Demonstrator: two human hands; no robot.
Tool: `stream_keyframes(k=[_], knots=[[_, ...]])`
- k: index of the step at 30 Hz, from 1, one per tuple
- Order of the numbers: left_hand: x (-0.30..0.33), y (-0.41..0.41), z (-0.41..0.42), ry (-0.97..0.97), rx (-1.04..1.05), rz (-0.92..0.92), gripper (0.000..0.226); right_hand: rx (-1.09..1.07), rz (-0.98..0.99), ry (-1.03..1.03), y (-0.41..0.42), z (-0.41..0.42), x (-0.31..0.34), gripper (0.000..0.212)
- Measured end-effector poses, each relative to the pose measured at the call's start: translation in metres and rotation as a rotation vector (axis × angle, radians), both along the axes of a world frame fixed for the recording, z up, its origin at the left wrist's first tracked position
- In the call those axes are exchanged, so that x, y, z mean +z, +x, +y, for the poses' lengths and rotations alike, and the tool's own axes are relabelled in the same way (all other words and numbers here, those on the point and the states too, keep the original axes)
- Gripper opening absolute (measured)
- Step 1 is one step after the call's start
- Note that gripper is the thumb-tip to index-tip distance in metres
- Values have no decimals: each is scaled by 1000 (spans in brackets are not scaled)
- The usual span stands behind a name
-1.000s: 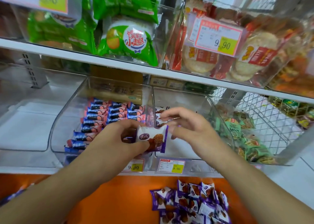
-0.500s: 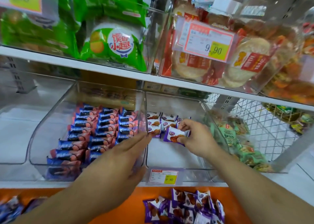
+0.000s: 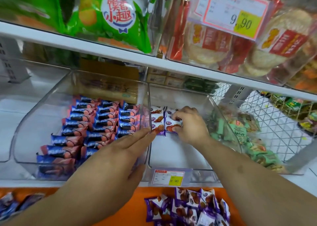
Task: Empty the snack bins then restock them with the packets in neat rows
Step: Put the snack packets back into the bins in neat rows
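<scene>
Purple-and-white foil packets (image 3: 172, 125) lie at the back left corner of the clear middle bin (image 3: 178, 158), begun as short rows against its left wall. The right hand (image 3: 190, 126) reaches into that bin, fingers curled and pinching one packet by its sides as it goes down beside the others. The left hand (image 3: 120, 150) is flat, fingers straight and close together, fingertips at the wall between the two bins and holding nothing.

These packets look light, crinkly and slick, with a biscuit inside that would likely crack under a squeeze. The crimped ends or the long edges seem the safest places to pinch.

More of them sit loose in a pile (image 3: 188, 207) on the orange ledge (image 3: 137, 200) below the shelf's front edge. The left bin (image 3: 42, 122) already holds blue-and-red packets (image 3: 96, 122) in neat rows.

Legible writing is sparse. The price tag (image 3: 169, 177) on the middle bin's front reads 9.90, as does the larger tag (image 3: 235, 14) on the upper shelf. A green bag (image 3: 113, 18) above carries large Chinese characters on a white oval. The packets' own print is too small to read.
</scene>
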State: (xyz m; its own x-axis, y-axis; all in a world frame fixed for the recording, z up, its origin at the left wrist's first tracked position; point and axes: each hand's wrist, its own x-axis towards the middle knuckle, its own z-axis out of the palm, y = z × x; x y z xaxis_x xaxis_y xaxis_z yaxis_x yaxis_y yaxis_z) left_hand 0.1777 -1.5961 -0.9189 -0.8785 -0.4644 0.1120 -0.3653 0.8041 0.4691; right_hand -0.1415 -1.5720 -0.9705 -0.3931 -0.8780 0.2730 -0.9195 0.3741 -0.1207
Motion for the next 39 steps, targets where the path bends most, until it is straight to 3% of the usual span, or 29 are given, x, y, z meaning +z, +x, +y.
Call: stream_keyframes(k=[11,17,21,25,28,30,35,39], knots=[[-4,3,1,-14,0,36,73,-74,-203,4,5,24,8,55],[-4,8,12,-59,9,105,73,-25,-290,-178,33,91,39,46],[-3,13,33,-53,-82,193,50,147,-468,-218,74,159,56,35],[-27,10,68,66,-251,-69,28,187,-700,-8,91,213,31,19],[-77,-2,87,143,-288,-279,31,98,-687,240,77,232,-27,18],[-116,-13,93,209,-250,-337,39,35,-651,372,64,238,-68,36],[-203,-65,93,299,-123,-396,75,-61,-679,624,37,227,-139,113],[-262,-114,75,304,-91,-413,83,-55,-638,803,21,209,-180,142]])
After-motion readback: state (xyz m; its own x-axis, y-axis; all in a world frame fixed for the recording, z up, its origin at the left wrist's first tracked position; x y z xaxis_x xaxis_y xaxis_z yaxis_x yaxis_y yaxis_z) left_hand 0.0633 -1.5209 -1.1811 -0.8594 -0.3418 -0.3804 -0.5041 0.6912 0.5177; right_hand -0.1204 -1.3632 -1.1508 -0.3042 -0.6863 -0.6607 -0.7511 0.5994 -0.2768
